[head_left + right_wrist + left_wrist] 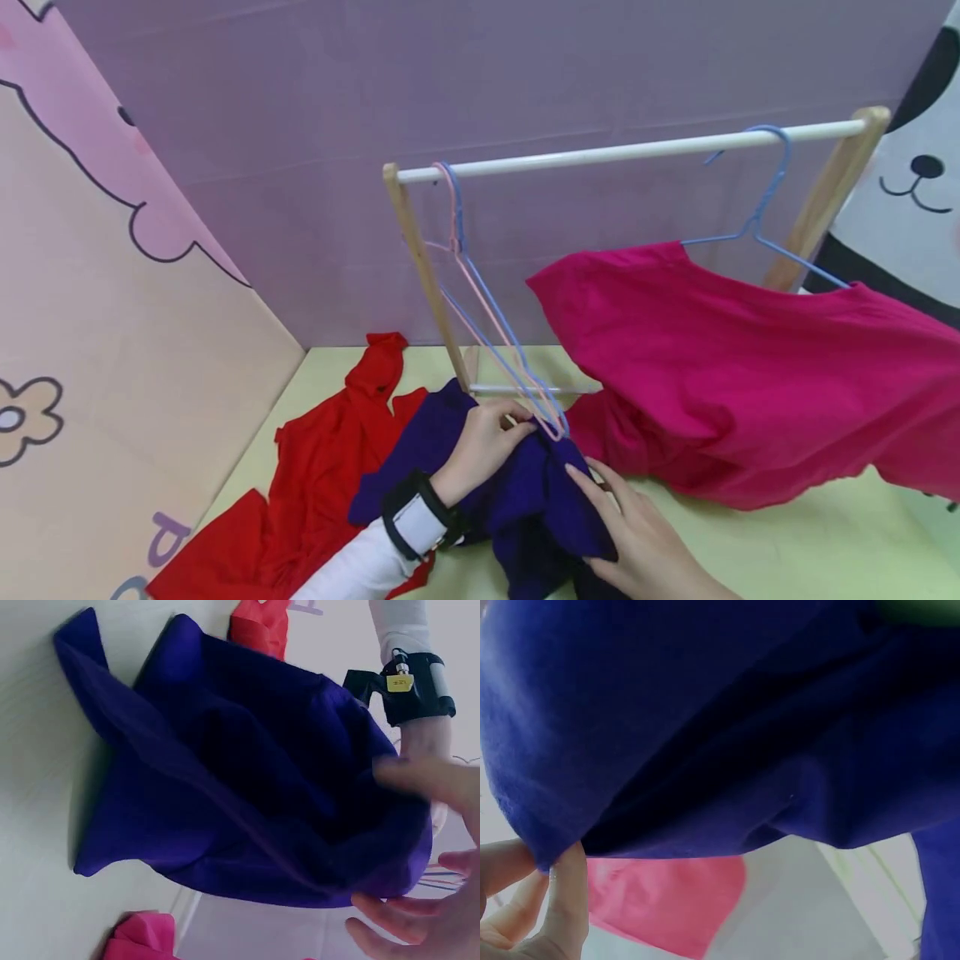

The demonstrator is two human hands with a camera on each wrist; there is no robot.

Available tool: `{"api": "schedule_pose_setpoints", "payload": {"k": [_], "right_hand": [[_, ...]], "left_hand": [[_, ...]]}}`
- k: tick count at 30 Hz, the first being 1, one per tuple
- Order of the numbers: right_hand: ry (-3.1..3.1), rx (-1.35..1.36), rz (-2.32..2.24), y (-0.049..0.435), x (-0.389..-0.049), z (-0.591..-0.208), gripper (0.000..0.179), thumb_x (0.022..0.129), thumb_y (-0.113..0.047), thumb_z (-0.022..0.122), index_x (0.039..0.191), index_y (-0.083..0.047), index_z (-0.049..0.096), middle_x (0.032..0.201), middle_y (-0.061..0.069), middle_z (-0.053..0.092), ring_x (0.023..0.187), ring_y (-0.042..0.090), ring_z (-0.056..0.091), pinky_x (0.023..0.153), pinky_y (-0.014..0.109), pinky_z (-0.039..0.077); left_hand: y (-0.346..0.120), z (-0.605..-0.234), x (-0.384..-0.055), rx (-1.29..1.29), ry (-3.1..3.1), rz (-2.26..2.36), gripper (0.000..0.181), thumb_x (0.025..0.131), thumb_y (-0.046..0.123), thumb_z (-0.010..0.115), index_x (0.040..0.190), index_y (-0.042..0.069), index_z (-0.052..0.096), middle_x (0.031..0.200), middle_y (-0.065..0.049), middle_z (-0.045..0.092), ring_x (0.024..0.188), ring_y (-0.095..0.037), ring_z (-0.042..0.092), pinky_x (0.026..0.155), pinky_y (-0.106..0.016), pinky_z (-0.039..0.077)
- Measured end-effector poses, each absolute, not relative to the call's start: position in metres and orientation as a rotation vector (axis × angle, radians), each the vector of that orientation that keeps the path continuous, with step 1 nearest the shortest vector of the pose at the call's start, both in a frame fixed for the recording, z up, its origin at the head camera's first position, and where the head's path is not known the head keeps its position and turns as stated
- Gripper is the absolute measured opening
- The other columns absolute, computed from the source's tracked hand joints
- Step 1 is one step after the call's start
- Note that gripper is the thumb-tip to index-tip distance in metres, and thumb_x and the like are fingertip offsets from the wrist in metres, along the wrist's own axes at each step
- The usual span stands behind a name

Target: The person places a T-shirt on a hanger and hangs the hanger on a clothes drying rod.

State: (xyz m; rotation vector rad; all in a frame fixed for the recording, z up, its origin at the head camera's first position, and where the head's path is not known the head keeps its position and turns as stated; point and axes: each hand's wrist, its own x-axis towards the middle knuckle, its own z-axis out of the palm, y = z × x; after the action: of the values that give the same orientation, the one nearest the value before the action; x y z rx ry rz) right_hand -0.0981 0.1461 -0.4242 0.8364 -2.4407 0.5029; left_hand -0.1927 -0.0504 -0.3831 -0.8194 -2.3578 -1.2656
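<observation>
A dark blue garment (551, 487) hangs bunched from the hands above the table. With thumb and fingertips, my left hand (487, 446) pinches its upper edge, as the left wrist view also shows in the cloth corner (551, 836). My right hand (637, 525) touches the right side of the garment with fingers spread and fairly straight. In the right wrist view, its thumb is blurred over the cloth (247, 780) and the other fingers lie along the outside edge. Right above the garment dangle a pink hanger (453, 208) and a blue hanger (495, 304), close together.
A rack with a white rail (615, 155) and wooden posts stands at the back. On its right, a magenta shirt (735, 367) hangs on another blue hanger (768, 192). A red garment (322, 475) lies crumpled on the pale table (810, 542) at left.
</observation>
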Motion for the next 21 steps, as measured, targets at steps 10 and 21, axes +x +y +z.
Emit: {"api": "schedule_pose_setpoints", "payload": {"k": [10, 21], "right_hand": [[-2.574, 0.687, 0.901, 0.146, -0.105, -0.422, 0.053, 0.072, -0.003, 0.066, 0.117, -0.027, 0.052, 0.115, 0.009, 0.056, 0.093, 0.021, 0.055, 0.067, 0.04, 0.052], [-2.596, 0.45, 1.537, 0.158, -0.122, -0.42, 0.024, 0.089, -0.018, 0.05, 0.111, -0.023, 0.058, 0.113, 0.005, 0.06, 0.099, 0.009, 0.051, 0.078, 0.031, 0.048]], "left_hand": [[-0.058, -0.407, -0.202, -0.793, -2.442, -1.282, 0.006, 0.074, 0.005, 0.065, 0.074, 0.007, 0.06, 0.071, -0.005, 0.063, 0.057, -0.006, 0.053, 0.053, -0.025, 0.048], [-0.07, -0.42, -0.183, -0.961, -2.531, -1.001, 0.044, 0.073, 0.017, 0.071, 0.11, 0.003, 0.052, 0.109, -0.015, 0.055, 0.094, -0.02, 0.053, 0.079, -0.038, 0.049]]}}
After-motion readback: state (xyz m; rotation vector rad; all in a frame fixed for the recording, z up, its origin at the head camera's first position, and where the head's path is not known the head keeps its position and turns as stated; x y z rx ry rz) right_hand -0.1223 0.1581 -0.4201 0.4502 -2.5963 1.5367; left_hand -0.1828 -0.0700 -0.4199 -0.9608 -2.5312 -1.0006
